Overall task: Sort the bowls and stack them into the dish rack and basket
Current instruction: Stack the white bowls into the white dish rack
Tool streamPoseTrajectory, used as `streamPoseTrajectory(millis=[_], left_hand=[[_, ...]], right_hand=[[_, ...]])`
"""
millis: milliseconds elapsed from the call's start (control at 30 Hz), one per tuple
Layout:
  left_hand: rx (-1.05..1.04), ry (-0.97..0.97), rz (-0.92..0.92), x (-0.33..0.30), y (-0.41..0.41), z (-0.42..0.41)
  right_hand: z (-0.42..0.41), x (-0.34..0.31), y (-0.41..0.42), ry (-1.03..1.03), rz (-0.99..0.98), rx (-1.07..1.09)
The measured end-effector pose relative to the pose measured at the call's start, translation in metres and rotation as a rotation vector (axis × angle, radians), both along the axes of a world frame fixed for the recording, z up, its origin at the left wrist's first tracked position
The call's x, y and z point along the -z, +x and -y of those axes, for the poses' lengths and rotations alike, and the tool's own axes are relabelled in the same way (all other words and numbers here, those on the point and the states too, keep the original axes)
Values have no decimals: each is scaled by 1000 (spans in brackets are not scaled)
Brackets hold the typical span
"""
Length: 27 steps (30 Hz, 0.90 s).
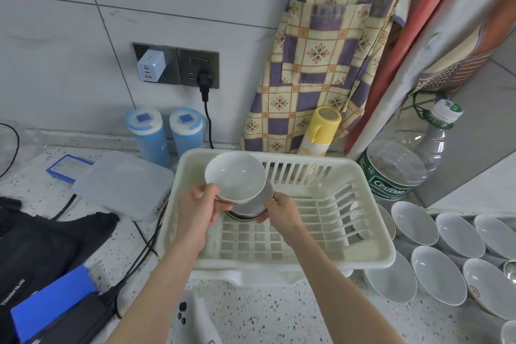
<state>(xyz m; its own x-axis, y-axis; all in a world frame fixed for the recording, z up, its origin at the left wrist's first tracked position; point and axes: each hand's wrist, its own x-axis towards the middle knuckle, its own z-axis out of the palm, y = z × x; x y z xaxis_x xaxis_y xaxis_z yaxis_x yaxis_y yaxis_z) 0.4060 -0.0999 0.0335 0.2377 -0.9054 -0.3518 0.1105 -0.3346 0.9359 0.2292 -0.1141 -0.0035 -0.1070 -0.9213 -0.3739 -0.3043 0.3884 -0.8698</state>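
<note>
My left hand [199,208] grips a white bowl [236,176] over the basket [371,255]'s far left corner; my right hand [282,211] grips a second bowl [252,207] beneath it. More bowls [435,274] crowd the counter's right edge, with a water bottle [405,165] behind them.

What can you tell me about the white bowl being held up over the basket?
The white bowl is round, smooth and glossy, like glazed ceramic, and looks empty. It is tilted, its open side facing up toward the camera. The left hand grips its near rim with the thumb inside. It sits above a second, greyer bowl held by the right hand, and seems to rest in it. Both are over the far left corner of the cream plastic basket.
</note>
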Motion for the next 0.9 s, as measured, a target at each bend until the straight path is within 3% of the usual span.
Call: streamPoseTrajectory(millis=[567, 733, 900], left_hand=[[60, 11, 132, 10, 3, 2], [102, 10, 133, 9, 1, 1], [148, 9, 150, 9, -1, 1]], right_hand=[[-4, 13, -2, -50, 1, 30], [-14, 1, -8, -182, -13, 181], [-17, -18, -9, -262, 25, 30]])
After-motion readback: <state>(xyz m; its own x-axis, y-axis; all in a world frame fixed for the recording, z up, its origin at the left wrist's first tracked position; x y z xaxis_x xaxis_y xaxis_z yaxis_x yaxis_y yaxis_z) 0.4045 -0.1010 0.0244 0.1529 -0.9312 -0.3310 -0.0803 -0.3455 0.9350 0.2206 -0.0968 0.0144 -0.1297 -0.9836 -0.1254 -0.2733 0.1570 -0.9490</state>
